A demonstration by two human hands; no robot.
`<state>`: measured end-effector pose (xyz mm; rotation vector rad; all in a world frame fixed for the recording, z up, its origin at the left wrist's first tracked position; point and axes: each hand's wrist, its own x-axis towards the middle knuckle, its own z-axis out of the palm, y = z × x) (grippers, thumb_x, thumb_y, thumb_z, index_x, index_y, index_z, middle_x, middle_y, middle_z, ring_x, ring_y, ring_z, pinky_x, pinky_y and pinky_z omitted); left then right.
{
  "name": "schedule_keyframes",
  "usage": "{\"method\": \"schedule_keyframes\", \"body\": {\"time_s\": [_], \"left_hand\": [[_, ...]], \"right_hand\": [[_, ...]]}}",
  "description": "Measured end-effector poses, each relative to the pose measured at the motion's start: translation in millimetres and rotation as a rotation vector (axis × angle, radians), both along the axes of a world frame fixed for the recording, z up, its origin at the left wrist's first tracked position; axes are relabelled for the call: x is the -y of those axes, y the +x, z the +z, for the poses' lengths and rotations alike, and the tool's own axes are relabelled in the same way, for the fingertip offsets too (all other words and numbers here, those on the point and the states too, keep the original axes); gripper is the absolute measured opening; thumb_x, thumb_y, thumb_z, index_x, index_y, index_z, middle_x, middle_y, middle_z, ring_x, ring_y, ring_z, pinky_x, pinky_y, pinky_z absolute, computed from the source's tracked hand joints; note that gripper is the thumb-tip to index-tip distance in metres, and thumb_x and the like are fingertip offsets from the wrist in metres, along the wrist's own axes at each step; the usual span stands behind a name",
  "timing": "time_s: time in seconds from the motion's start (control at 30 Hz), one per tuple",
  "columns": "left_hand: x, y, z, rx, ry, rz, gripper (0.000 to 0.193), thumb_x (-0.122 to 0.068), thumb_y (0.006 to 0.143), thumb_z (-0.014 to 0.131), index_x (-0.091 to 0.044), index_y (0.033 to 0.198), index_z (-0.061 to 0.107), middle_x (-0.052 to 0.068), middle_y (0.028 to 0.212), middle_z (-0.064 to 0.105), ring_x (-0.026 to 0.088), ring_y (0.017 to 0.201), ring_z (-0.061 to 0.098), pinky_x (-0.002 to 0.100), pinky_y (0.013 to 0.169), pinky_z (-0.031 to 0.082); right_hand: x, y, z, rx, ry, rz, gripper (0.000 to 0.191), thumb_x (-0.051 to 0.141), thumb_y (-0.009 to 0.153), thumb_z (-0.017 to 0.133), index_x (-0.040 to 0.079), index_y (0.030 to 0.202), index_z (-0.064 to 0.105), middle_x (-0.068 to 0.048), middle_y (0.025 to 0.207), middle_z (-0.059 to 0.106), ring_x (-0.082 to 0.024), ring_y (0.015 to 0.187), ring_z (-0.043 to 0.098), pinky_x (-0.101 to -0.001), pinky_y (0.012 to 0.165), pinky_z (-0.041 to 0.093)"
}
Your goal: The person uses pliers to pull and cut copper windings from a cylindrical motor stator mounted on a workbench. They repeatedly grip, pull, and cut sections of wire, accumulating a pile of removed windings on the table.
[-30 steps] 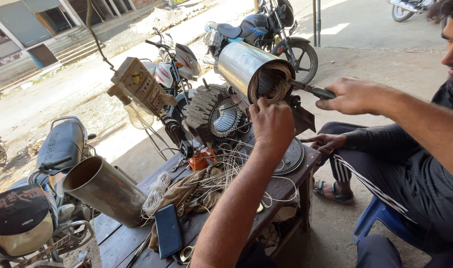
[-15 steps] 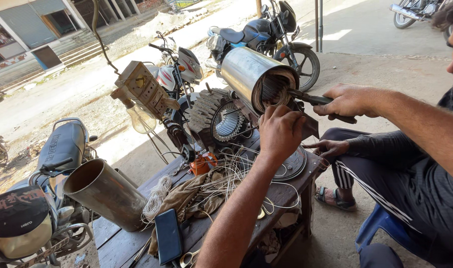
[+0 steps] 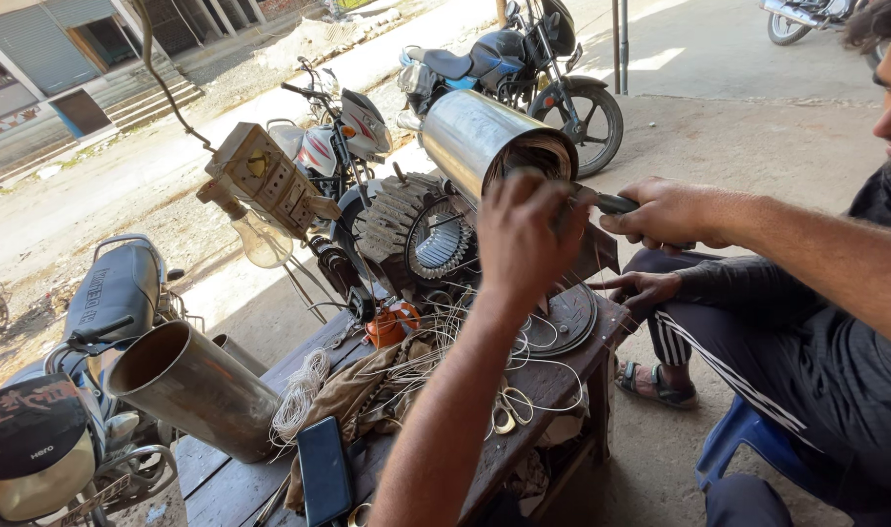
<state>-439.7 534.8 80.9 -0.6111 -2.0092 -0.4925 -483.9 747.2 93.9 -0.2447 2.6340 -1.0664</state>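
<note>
- One hand [image 3: 528, 239] of the person's own is in view, raised at the open mouth of the shiny steel cylinder [image 3: 485, 137], fingers curled in toward the windings. Honestly can't tell if it's pinching a wire; can't say which hand it is either.
- The cylinder sits tilted above the far end of the desk [image 3: 553, 385], over the loose wire tangle [image 3: 436, 342].
- A second person's hand [image 3: 665, 213] grips a dark-handled tool [image 3: 611, 202] poked in right beside those fingers.
- My worry: if that tool slips, it jabs knuckles or nicks the winding. The loose wire could also snag.
</note>
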Motion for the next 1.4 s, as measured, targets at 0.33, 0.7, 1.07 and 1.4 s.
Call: {"method": "schedule_keyframes", "body": {"time_s": [0.33, 0.7, 1.07, 1.4], "left_hand": [[-9, -116, 84, 0.571, -0.245, 0.197, 0.056, -0.066, 0.085, 0.071, -0.016, 0.110, 0.076, 0.005, 0.094, 0.078, 0.018, 0.081, 0.074, 0.037, 0.079, 0.060], [-30, -83, 65, 0.381, -0.088, -0.069, 0.034, -0.047, 0.095, 0.070, -0.017, 0.108, 0.079, 0.000, 0.098, 0.077, 0.015, 0.083, 0.074, 0.034, 0.082, 0.061], [-24, -35, 5, -0.146, -0.520, 0.389, 0.044, -0.024, 0.076, 0.081, -0.008, 0.116, 0.076, 0.012, 0.153, 0.047, 0.031, 0.149, 0.032, 0.057, 0.119, 0.030], [12, -40, 17, 0.122, -0.312, 0.013, 0.023, -0.030, 0.085, 0.080, -0.008, 0.087, 0.080, 0.003, 0.155, 0.051, 0.025, 0.152, 0.032, 0.049, 0.119, 0.031]], "right_hand": [[2, 46, -28, -0.164, 0.291, 0.072, 0.016, 0.016, 0.095, 0.058, 0.003, 0.103, 0.061, -0.012, 0.073, 0.063, -0.022, 0.063, 0.061, -0.0417, 0.059, 0.051], [-149, 216, -109, -0.317, 0.392, -0.134, 0.042, 0.018, 0.082, 0.067, 0.014, 0.124, 0.061, -0.003, 0.108, 0.071, -0.020, 0.096, 0.078, -0.0363, 0.086, 0.061], [-138, 140, -60, -0.521, 0.330, 0.005, 0.032, 0.025, 0.082, 0.074, 0.011, 0.111, 0.073, -0.004, 0.102, 0.070, -0.018, 0.081, 0.073, -0.0344, 0.080, 0.058], [-79, 67, -41, -0.386, 0.203, 0.099, 0.026, 0.027, 0.091, 0.069, 0.007, 0.107, 0.072, -0.011, 0.090, 0.070, -0.022, 0.078, 0.067, -0.0399, 0.074, 0.053]]}}
